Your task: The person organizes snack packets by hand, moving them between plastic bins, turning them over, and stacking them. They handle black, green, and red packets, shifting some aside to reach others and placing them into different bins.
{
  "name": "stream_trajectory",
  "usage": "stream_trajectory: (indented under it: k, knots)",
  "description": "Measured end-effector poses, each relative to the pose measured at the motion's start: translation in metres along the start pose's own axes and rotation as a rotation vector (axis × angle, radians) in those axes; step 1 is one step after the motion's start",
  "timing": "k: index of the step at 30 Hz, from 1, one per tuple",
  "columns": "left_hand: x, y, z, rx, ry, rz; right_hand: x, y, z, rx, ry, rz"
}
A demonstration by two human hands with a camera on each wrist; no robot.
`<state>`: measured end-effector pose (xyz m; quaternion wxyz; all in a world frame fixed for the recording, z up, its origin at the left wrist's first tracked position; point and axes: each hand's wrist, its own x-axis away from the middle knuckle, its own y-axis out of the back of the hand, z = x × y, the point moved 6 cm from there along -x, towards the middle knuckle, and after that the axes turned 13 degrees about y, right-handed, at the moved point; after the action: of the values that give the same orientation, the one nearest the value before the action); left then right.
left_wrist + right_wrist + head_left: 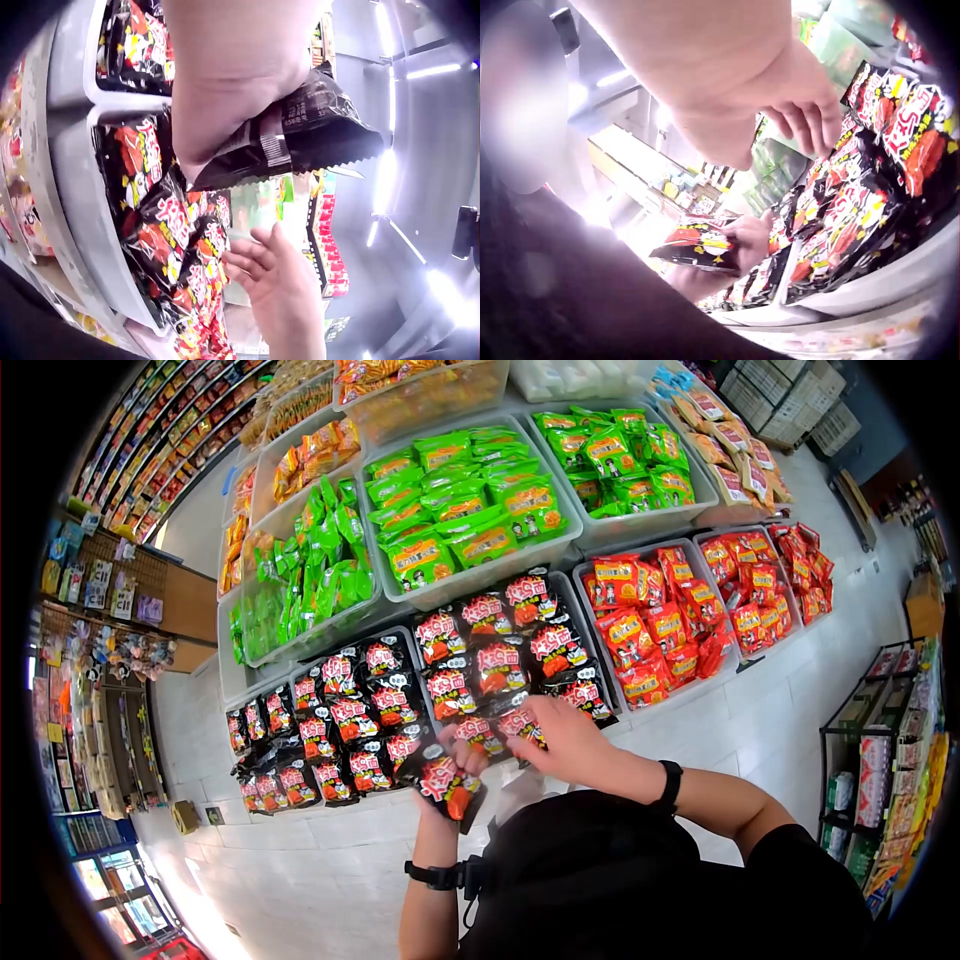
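The left hand [447, 785] holds a black snack packet [446, 784] in front of the bins; in the left wrist view the dark back of this packet [300, 135] shows, gripped by the hand [232, 82]. The right hand [565, 740] reaches over the front of the middle bin of black packets [502, 665], its fingers bent slightly downward near the top packets. In the right wrist view, that hand [799, 112] hangs above black packets [847, 232] with nothing visible in its fingers.
Another bin of black packets [350, 710] stands to the left, red packets [665, 625] to the right. Green packets [460, 510] fill bins behind. A shelf rack [870, 760] stands at the far right, with tiled floor [290, 870] in front of the bins.
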<state>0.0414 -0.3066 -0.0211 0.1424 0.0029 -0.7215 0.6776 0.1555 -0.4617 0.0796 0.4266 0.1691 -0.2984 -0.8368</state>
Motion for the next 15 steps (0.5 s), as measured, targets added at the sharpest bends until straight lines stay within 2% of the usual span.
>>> stream_trajectory:
  k: [1,3,4,5,7,8,12,13,15]
  knots:
    - [-0.006,-0.001,0.004,0.081,0.019,0.037,0.003,-0.006,-0.001,-0.194,-0.063,0.075]
    - [-0.017,-0.015,0.015,0.067,0.004,-0.158,0.002,-0.036,-0.01,-0.541,-0.119,0.149]
    - [-0.024,-0.034,0.017,-0.054,0.038,-0.059,-0.001,-0.045,-0.009,-0.712,-0.143,0.186]
    - [-0.021,-0.038,0.018,-0.209,-0.021,-0.29,-0.001,-0.047,-0.012,-0.729,-0.19,0.238]
    - [-0.022,-0.034,0.014,-0.223,-0.009,-0.311,-0.004,-0.042,-0.009,-0.766,-0.287,0.345]
    - [-0.009,-0.015,0.004,-0.372,-0.044,-0.534,-0.004,-0.035,-0.006,-0.857,-0.365,0.305]
    - [0.009,-0.057,0.003,-0.442,-0.094,-0.616,0.004,-0.047,-0.028,-0.871,-0.403,0.325]
    - [0.013,-0.045,0.008,-0.429,0.023,-0.602,0.006,-0.051,-0.026,-0.832,-0.392,0.306]
    - [0.012,-0.033,0.008,-0.505,0.024,-0.595,0.01,-0.051,-0.026,-0.741,-0.374,0.268]
